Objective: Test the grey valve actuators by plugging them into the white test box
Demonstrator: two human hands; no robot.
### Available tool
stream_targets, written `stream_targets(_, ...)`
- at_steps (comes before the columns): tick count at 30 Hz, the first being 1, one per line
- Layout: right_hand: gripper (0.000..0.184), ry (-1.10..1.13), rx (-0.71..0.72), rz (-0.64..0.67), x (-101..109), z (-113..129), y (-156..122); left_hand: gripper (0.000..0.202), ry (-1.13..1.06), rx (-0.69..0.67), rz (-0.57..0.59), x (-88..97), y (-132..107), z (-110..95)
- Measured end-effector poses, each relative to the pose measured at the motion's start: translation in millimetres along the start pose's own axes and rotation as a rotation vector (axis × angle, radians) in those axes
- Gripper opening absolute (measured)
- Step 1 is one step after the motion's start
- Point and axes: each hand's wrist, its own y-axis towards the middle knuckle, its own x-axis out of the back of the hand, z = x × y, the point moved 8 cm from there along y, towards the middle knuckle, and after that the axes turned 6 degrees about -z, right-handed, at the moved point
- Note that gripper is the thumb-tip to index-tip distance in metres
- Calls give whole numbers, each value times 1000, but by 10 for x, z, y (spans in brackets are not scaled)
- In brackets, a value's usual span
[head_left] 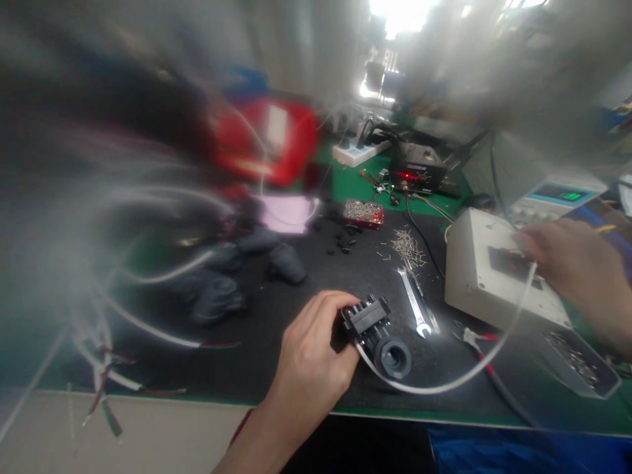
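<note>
My left hand (316, 352) is closed around a dark grey plastic pipe fitting (392, 355) with a round threaded opening and a black block (368, 316) on top. It is held low over the front of the dark mat. A white cable (439, 390) curves from the fitting to the right and up to my right hand (577, 260). My right hand is blurred, its fingers drawn together at the cable's end above the dark panel of a beige box (474, 257). The wire tips there are mostly hidden.
An open-end wrench (413, 303) lies near loose metal pins (407, 247). Red-handled pliers (476, 342) and a tray of small metal parts (575, 362) are at right. More grey fittings (286, 263) and white cables (162, 329) lie left. A red bin (296, 141) stands behind.
</note>
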Motion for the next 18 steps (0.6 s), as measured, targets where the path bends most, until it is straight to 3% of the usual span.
stream_targets(18,55,-9,35,-13,-70,-71,10,39,11,-2,-18,7,23,-22)
